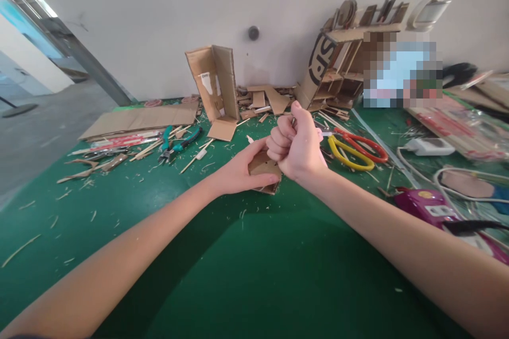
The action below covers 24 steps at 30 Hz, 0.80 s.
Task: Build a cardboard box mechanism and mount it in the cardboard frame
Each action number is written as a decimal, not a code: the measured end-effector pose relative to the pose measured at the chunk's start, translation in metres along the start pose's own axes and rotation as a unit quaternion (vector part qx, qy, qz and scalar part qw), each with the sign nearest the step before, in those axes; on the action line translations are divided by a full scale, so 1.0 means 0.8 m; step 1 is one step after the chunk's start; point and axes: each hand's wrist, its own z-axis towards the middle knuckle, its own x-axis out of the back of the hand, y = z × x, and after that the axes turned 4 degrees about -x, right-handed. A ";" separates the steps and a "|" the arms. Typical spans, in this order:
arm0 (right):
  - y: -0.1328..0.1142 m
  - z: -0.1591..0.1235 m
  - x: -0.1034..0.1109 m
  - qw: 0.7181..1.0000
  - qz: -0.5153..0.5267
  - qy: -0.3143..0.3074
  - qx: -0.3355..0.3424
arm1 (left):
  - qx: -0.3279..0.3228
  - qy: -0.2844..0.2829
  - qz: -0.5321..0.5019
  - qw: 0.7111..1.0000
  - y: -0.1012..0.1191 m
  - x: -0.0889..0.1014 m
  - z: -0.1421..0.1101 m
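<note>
A: Put the small cardboard piece (267,170) at the dial's centre, with twelve pointing away from the wearer. Where are the hands?

B: The left hand (236,175) is at nine o'clock and touching it, thumb laid over the near part, fingers curving round towards twelve. I'd call that a grip.

A: And the right hand (296,143)?

B: Between one and two o'clock, closed into a fist, thumb uppermost. It overlaps the piece's far right edge from this view, but I can't tell whether it touches or is just above. Nor can I tell what the fist holds, if anything.

A: So the left is nearer?

B: By contact, yes. The right is close beside it, its curled fingers almost meeting the left forefinger. That fist-to-edge relation is what matters most, in my judgement.

A: Which way does the piece's long axis run?

B: Can't say. The hands cover its far end; only a near edge and a lower right corner show, low on the green worktop (254,254).

A: Anything around it?

B: The scissors (355,149) with yellow and red handles lie between two and three o'clock, beyond the fist. The teal-handled cutters (175,147) are between nine and ten, well apart. A folded cardboard form (222,74) stands upright at eleven.
</note>
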 end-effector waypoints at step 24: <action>0.002 0.002 0.001 1.000 0.002 -0.006 -0.003 | 0.005 0.010 0.016 1.000 0.003 0.003 0.002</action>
